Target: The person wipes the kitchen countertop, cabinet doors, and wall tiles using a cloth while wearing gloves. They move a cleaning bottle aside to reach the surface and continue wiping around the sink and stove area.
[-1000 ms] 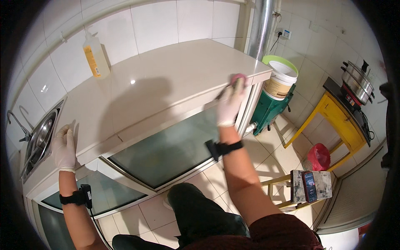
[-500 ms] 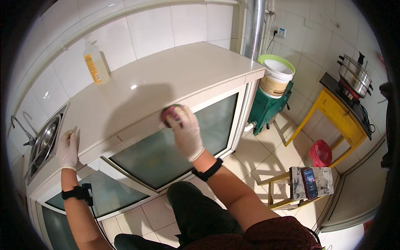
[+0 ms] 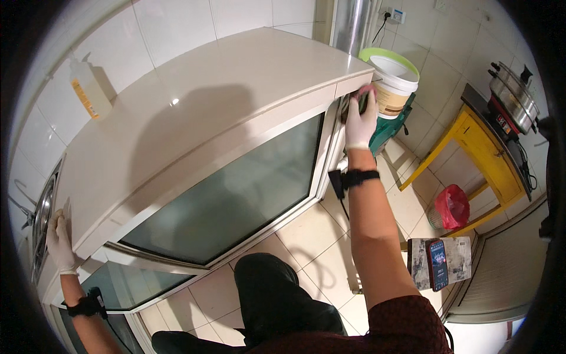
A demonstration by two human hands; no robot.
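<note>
I see my right hand [image 3: 361, 127] in a pale glove, closed around a pink scrubbing pad [image 3: 367, 91] at the right end of the front edge of the beige countertop [image 3: 230, 59], beside the cabinet frame. Below that edge are frosted glass panels [image 3: 230, 183] in white frames. My left hand [image 3: 61, 243], also gloved, rests on the counter edge at the far left, fingers extended and holding nothing. Just beyond it is the steel sink [image 3: 43, 209] with a faucet. A bottle with an orange label [image 3: 88, 91] stands at the back of the counter.
A white bucket with green rim [image 3: 392, 88] sits on a green unit right of the counter. A pot [image 3: 513, 100] on a cooker occupies a yellow table [image 3: 471, 135]. Below are a red-bagged bin [image 3: 451, 207] and a stool [image 3: 424, 265] with a phone on it. My legs are below.
My right hand has swung from mid-edge, where it was half a second ago, right and up to the counter's corner with the pad. The view has shifted, leaving my left hand lower and farther left.
</note>
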